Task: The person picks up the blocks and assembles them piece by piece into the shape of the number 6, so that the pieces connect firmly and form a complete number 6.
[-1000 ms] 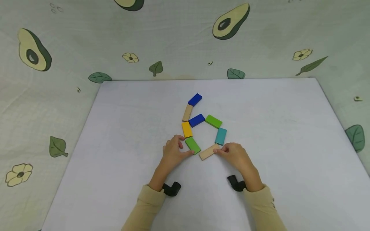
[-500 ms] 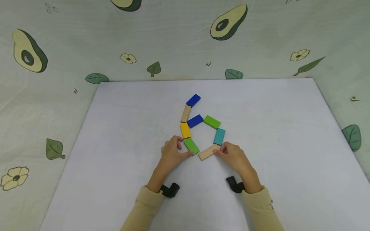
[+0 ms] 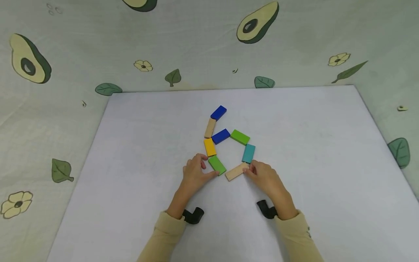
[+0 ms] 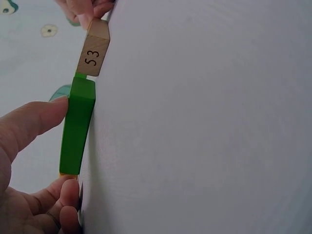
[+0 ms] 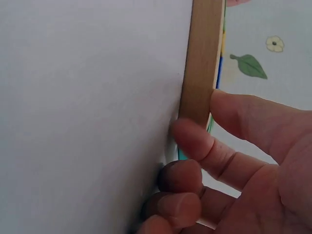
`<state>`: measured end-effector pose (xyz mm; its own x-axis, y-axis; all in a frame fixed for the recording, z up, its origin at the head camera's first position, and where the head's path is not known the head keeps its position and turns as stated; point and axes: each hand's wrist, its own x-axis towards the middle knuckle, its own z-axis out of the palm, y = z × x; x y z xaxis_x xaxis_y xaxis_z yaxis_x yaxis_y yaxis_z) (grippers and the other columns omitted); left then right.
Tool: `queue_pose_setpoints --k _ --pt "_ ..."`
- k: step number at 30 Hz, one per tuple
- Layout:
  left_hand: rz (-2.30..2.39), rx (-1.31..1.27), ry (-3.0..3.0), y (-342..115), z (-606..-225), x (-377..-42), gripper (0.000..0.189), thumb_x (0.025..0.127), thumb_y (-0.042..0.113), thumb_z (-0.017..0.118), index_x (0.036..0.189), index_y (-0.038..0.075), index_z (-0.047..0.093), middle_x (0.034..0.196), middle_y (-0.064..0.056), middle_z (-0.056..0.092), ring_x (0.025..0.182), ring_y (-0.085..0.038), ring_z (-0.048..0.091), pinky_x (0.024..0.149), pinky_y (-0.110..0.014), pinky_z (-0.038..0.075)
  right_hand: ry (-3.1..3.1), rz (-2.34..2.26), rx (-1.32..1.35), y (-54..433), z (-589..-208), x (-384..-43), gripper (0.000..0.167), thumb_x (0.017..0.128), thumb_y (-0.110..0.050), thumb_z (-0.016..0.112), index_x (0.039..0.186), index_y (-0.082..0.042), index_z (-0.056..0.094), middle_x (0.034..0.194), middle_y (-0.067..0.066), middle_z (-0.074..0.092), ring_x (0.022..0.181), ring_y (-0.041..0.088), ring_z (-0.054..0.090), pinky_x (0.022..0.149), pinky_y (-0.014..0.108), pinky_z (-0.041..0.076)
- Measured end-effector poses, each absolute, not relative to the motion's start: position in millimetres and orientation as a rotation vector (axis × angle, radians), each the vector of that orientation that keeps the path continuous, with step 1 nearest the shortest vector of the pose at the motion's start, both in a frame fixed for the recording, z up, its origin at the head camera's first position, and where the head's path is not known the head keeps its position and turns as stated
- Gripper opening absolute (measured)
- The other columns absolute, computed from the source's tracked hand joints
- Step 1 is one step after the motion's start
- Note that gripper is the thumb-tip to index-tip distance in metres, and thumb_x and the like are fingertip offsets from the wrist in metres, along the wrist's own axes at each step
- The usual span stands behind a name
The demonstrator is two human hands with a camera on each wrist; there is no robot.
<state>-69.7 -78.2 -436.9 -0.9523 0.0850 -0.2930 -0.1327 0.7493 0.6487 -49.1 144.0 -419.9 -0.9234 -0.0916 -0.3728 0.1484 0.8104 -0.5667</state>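
Observation:
Flat domino-like blocks form a curved chain with a loop on the white tabletop. At the loop's lower left, my left hand (image 3: 195, 172) grips a green block (image 3: 217, 165) lengthwise, the thumb at its near end and curled fingers by its far end, close to the yellow block (image 3: 210, 147). My right hand (image 3: 264, 177) pinches the right end of a plain wooden block (image 3: 235, 172) between thumb and index finger; its other fingers curl beneath. In the left wrist view, the wooden block (image 4: 92, 54) bears "53" and its end nearly meets the green block (image 4: 77, 129).
A teal block (image 3: 248, 153), another green block (image 3: 240, 137) and a blue block (image 3: 220, 136) continue the loop. Above it lie a second wooden block (image 3: 210, 128) and another blue block (image 3: 218, 112). Avocado-print cloth (image 3: 196, 43) surrounds the white table (image 3: 311, 145).
The right thumb has slid slightly toward the wooden block's right end. The left hand and the blocks look nearly unchanged; the head view has shifted a little.

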Motion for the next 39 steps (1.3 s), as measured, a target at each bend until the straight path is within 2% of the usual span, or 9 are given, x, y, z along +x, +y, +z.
queue_pose_setpoints --k 4,8,11,14,16,34,39 --pt "1.009 -0.043 2.645 -79 -438 -69 0.058 0.073 0.038 0.077 0.114 0.008 0.05 0.082 -0.003 0.048 0.08 -0.02 0.04 0.071 -0.034 0.025 2.58 -0.891 0.062 146 -421 -47 0.025 0.093 -0.027 0.055 0.081 -0.005 0.053 0.064 0.002 0.041 0.06 0.015 0.041 0.054 0.027 0.031" --pt "1.006 -0.036 2.651 -79 -439 -70 0.058 0.073 0.039 0.077 0.113 0.008 0.049 0.082 -0.003 0.048 0.08 -0.02 0.04 0.072 -0.034 0.025 2.606 -0.983 0.004 153 -424 -44 0.023 0.091 -0.024 0.059 0.087 -0.004 0.049 0.065 0.002 0.039 0.061 0.014 0.04 0.054 0.025 0.031" --pt "1.007 -0.038 2.654 -79 -440 -69 0.058 0.073 0.039 0.077 0.113 0.008 0.049 0.082 -0.003 0.049 0.08 -0.02 0.04 0.072 -0.034 0.026 2.662 -1.016 -0.117 155 -426 -44 0.023 0.087 -0.018 0.064 0.097 -0.005 0.049 0.065 0.001 0.04 0.059 0.013 0.038 0.053 0.023 0.031" --pt "1.004 -0.04 2.657 -79 -441 -69 0.058 0.073 0.039 0.077 0.113 0.009 0.049 0.083 -0.003 0.049 0.08 -0.02 0.04 0.072 -0.034 0.026 2.681 -0.992 -0.225 152 -424 -47 0.033 0.085 -0.014 0.067 0.113 -0.006 0.052 0.065 0.0 0.043 0.058 0.011 0.039 0.052 0.022 0.032" --pt "1.003 -0.039 2.659 -79 -441 -69 0.058 0.073 0.039 0.077 0.113 0.009 0.049 0.083 -0.003 0.048 0.08 -0.019 0.04 0.073 -0.034 0.026 2.678 -0.954 -0.264 148 -423 -49 0.036 0.084 -0.013 0.067 0.118 -0.009 0.055 0.065 -0.001 0.044 0.057 0.01 0.039 0.052 0.022 0.032" --pt "0.993 -0.05 2.673 -77 -440 -69 0.057 0.073 0.038 0.077 0.113 0.008 0.05 0.081 -0.003 0.048 0.08 -0.019 0.04 0.071 -0.033 0.025 2.727 -0.865 -0.232 138 -423 -52 0.031 0.083 -0.016 0.069 0.111 -0.01 0.059 0.065 -0.001 0.043 0.057 0.011 0.038 0.052 0.023 0.031" --pt "0.997 -0.037 2.677 -77 -439 -69 0.058 0.073 0.038 0.077 0.114 0.008 0.05 0.081 -0.003 0.048 0.079 -0.019 0.04 0.07 -0.033 0.025 2.717 -0.918 -0.181 142 -418 -54 0.031 0.086 -0.019 0.066 0.113 -0.006 0.056 0.065 0.0 0.045 0.055 0.011 0.039 0.051 0.023 0.032"
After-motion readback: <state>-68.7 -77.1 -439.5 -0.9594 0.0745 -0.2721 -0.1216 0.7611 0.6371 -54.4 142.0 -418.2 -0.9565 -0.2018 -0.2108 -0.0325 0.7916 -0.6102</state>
